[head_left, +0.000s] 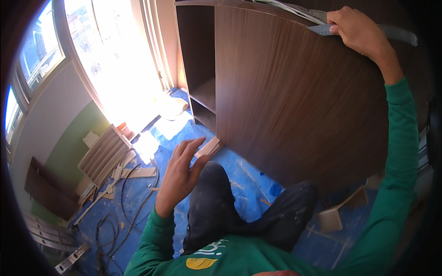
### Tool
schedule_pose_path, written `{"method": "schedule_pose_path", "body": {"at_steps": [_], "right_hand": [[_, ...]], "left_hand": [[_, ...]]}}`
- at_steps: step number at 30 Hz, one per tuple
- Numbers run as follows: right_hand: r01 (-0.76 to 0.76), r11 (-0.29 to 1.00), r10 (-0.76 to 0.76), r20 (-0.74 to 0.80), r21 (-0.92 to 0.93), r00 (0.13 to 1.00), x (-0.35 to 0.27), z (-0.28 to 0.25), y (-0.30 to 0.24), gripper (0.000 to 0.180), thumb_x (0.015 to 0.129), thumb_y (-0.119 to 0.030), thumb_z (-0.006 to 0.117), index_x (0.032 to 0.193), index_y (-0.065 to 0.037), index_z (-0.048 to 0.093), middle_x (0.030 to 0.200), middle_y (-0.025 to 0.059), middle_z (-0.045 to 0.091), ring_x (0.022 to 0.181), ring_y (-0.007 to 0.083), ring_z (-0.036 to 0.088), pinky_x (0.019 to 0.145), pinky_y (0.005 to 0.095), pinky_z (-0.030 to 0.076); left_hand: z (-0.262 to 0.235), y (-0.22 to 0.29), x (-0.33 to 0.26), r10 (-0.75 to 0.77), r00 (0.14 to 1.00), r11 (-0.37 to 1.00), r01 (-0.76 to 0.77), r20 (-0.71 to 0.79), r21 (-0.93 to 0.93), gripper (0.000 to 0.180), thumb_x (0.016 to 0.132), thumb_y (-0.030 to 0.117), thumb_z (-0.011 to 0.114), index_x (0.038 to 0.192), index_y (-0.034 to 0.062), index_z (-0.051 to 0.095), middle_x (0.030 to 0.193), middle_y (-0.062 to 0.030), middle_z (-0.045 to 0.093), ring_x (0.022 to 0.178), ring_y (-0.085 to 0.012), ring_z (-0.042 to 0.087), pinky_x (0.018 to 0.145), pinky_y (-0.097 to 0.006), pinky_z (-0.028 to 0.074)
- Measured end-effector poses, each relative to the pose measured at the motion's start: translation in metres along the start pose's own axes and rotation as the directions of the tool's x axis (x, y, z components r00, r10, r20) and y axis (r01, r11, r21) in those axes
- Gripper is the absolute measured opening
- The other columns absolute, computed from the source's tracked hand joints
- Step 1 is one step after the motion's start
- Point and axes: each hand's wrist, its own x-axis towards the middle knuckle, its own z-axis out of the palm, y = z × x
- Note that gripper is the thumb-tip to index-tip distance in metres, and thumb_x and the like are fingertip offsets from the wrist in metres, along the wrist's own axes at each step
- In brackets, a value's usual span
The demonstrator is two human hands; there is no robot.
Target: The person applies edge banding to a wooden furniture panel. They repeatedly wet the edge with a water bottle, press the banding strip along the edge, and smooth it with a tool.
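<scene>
A tall dark brown wooden cabinet panel [294, 96] stands upright in front of me. My right hand [357, 30] is raised to its top edge and grips a flat grey metal strip [396, 33] that lies along that edge. Lower down and left of the panel, my left hand [182, 172] hovers in the air, fingers spread, holding nothing, above my dark-trousered knee [214, 193]. Both arms wear green sleeves.
Blue protective sheeting [244, 179] covers the floor. A small wood block [209, 148] lies at the panel's foot. Slatted white panels [103, 154], wood offcuts and black cables [115, 221] lie at left below bright windows. An open cabinet bay [198, 69] is behind.
</scene>
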Motion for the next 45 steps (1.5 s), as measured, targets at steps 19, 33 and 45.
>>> {"method": "schedule_pose_path", "body": {"at_steps": [19,33,45], "right_hand": [[0.027,1.000,-0.026,-0.029,0.014,0.999,-0.016,-0.009,-0.015,0.024,0.105,-0.021,0.071,0.101,0.002,0.076,0.095,0.0236,0.078,0.093,0.0430,0.076,0.085,0.0538,0.059],[-0.038,0.991,0.040,-0.009,0.130,0.999,0.000,0.000,0.003,0.016,0.100,-0.015,0.076,0.103,0.000,0.078,0.087,0.0215,0.075,0.082,0.0393,0.074,0.076,0.0488,0.053],[-0.056,0.983,0.057,-0.005,0.172,0.998,0.021,-0.061,0.043,0.014,0.100,-0.007,0.068,0.092,0.003,0.072,0.070,0.0156,0.065,0.062,0.0245,0.060,0.065,0.0409,0.046]], "left_hand": [[0.122,0.127,0.326,0.666,0.530,0.724,-0.627,-0.526,0.285,0.046,0.090,0.006,0.072,0.133,-0.0022,0.062,0.131,-0.0201,0.062,0.136,-0.0392,0.058,0.128,-0.054,0.039],[0.124,0.155,0.315,0.545,0.704,0.835,-0.404,-0.456,0.374,0.039,0.089,0.014,0.075,0.127,0.0106,0.065,0.123,-0.0054,0.059,0.116,-0.0242,0.059,0.097,-0.040,0.052],[0.126,0.137,0.321,0.496,0.730,0.847,-0.527,-0.470,0.075,0.053,0.086,0.004,0.075,0.138,0.0075,0.065,0.127,-0.0109,0.056,0.094,-0.0278,0.064,0.075,-0.042,0.065]]}}
